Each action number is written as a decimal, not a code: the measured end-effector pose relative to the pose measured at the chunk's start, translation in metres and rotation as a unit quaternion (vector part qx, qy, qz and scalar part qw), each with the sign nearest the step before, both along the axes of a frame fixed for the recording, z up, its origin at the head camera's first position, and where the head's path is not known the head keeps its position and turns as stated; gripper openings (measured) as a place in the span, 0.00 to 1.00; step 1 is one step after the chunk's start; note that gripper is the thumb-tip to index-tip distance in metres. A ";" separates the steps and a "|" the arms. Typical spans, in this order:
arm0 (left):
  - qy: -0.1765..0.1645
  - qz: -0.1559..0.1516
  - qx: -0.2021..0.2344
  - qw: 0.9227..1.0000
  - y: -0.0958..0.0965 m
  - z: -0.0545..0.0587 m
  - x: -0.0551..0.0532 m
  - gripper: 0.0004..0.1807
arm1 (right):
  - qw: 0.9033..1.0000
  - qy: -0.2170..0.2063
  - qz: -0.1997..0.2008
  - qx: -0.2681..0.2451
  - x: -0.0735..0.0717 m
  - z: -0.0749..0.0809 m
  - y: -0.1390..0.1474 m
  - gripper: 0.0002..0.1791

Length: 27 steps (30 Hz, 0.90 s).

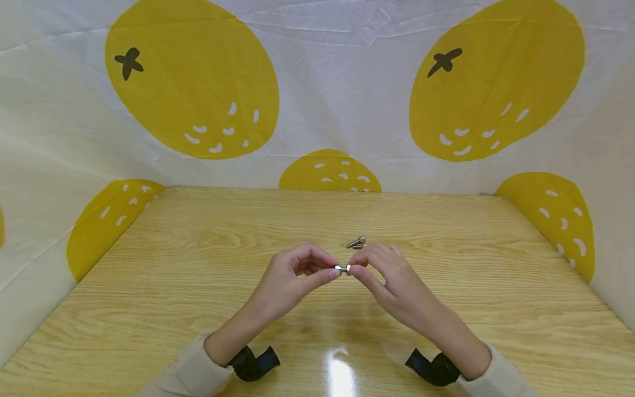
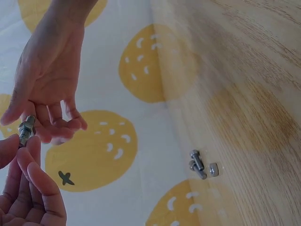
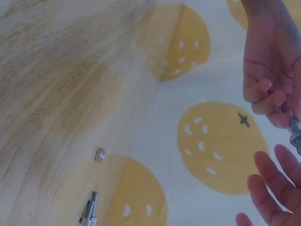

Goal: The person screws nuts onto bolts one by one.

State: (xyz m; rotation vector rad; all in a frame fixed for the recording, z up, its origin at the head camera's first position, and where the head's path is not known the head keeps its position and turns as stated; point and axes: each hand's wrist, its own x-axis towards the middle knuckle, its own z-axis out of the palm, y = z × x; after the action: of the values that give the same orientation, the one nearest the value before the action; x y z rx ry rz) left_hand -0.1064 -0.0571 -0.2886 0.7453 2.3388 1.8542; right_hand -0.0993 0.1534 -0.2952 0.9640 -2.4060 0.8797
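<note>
Both hands meet over the middle of the table around a small silver metal bolt (image 1: 343,269) with a nut on it. My left hand (image 1: 290,278) pinches one end of the bolt between thumb and fingers. At its other end are the thumb and index fingertips of my right hand (image 1: 394,281), closed in around it. The left wrist view shows the bolt (image 2: 26,129) slanting up from the left fingertips, its collar-like nut partway along. In the right wrist view the bolt (image 3: 295,134) is cut by the frame's edge.
Two loose bolts (image 2: 197,162) lie together on the wooden table (image 1: 198,231) beyond the hands, one across the other. A loose nut (image 2: 214,169) sits beside them. White cloth (image 1: 342,110) with yellow fruit prints walls the table's back and sides.
</note>
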 end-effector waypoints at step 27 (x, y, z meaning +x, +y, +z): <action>0.000 -0.003 -0.007 1.000 0.000 -0.001 -0.001 0.08 | 0.999 0.027 0.016 0.004 0.001 0.000 0.000 0.05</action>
State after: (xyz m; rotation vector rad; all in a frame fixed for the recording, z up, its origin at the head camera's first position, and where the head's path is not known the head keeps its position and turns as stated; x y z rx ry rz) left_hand -0.1074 -0.0575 -0.2894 0.7493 2.3440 1.8345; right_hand -0.0981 0.1532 -0.2950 1.0183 -2.3566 0.8437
